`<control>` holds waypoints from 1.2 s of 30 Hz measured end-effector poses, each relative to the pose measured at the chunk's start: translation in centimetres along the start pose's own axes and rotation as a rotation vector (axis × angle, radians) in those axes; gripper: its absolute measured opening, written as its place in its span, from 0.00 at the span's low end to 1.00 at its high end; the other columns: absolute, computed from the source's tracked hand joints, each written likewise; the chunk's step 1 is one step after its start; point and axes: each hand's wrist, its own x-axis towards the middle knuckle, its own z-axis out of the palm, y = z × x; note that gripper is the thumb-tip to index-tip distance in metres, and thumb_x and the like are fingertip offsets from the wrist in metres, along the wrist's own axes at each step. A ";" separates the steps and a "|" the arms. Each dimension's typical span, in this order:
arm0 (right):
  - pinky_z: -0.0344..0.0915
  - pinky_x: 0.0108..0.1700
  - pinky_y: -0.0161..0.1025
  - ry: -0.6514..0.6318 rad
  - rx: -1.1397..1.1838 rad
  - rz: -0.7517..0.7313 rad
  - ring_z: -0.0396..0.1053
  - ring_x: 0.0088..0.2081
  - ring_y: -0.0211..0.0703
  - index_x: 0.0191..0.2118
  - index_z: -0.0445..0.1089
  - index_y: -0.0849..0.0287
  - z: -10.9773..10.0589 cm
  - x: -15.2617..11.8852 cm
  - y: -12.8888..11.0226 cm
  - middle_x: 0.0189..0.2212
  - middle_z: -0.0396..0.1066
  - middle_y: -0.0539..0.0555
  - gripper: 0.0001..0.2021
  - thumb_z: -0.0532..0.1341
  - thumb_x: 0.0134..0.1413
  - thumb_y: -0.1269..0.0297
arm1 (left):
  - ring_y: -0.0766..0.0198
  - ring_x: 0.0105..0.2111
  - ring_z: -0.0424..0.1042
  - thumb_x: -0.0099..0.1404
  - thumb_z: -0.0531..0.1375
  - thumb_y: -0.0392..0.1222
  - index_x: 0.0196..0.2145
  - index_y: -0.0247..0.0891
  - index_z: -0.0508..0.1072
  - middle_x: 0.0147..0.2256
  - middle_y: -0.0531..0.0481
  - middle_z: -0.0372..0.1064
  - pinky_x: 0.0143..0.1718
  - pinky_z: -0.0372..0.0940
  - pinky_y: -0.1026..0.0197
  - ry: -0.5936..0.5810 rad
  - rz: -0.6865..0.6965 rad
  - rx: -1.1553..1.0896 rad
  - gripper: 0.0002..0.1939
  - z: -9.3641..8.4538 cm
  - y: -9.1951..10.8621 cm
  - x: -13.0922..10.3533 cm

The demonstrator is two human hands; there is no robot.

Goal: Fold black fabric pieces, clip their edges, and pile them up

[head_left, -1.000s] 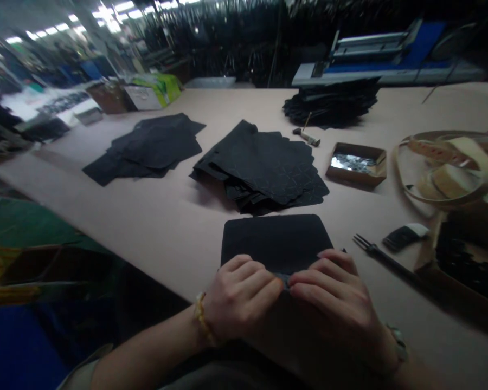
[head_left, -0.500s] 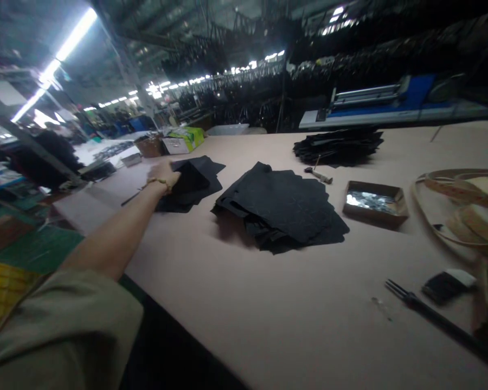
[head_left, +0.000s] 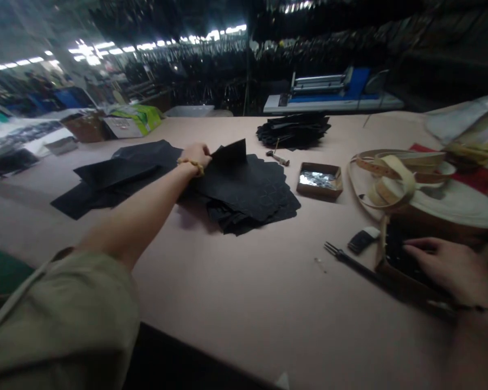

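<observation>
My left hand (head_left: 196,155), with a bracelet at the wrist, pinches the corner of a black sheet (head_left: 231,153) and lifts it off a fanned stack of black pieces (head_left: 248,189). Left of it lies a looser pile of black sheets (head_left: 117,170). At the right edge my right hand (head_left: 447,262) reaches into a brown box (head_left: 384,246) of small black items. Its thumb and fingers come together there; what they hold, if anything, is hidden. A black pronged tool (head_left: 361,271) lies beside that box.
A small box of shiny metal pieces (head_left: 319,181), a small hammer-like tool (head_left: 278,157) and another black stack (head_left: 293,130) lie further back. Coiled tan straps (head_left: 394,179) are at right. A green-and-white box (head_left: 132,122) stands at back left.
The view has turned right. My left hand has moved from the left pile to the middle stack and raised a sheet's corner. My right hand has come into view at the brown box.
</observation>
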 end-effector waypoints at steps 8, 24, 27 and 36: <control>0.57 0.27 0.44 0.004 0.029 0.180 0.62 0.23 0.39 0.42 0.78 0.58 -3.2 -4.2 -8.9 0.30 0.75 0.62 0.13 0.64 0.55 0.57 | 0.52 0.47 0.71 0.67 0.55 0.48 0.50 0.31 0.75 0.42 0.52 0.73 0.51 0.58 0.53 0.260 0.230 0.116 0.21 -9.1 -3.7 -12.0; 0.67 0.35 0.32 -0.570 0.954 -0.621 0.70 0.33 0.35 0.41 0.74 0.53 3.4 -17.1 -19.2 0.33 0.72 0.50 0.07 0.64 0.57 0.71 | 0.71 0.34 0.71 0.56 0.70 0.44 0.41 0.39 0.78 0.38 0.52 0.76 0.36 0.64 0.71 -0.664 -0.273 -1.705 0.15 8.0 4.7 -30.6; 0.68 0.36 0.32 -0.572 0.969 -0.646 0.71 0.36 0.36 0.40 0.76 0.52 3.4 -17.2 -19.3 0.35 0.72 0.50 0.09 0.65 0.56 0.73 | 0.73 0.32 0.70 0.58 0.69 0.44 0.39 0.38 0.78 0.36 0.54 0.75 0.36 0.64 0.72 -0.623 -0.309 -1.724 0.12 7.8 4.9 -31.2; 0.71 0.36 0.35 -0.621 1.001 -0.617 0.73 0.36 0.39 0.38 0.76 0.54 2.9 -17.4 -19.3 0.34 0.75 0.52 0.09 0.65 0.54 0.76 | 0.71 0.30 0.70 0.60 0.66 0.47 0.38 0.38 0.79 0.33 0.53 0.75 0.32 0.64 0.70 -0.699 -0.336 -1.713 0.11 7.1 4.8 -30.9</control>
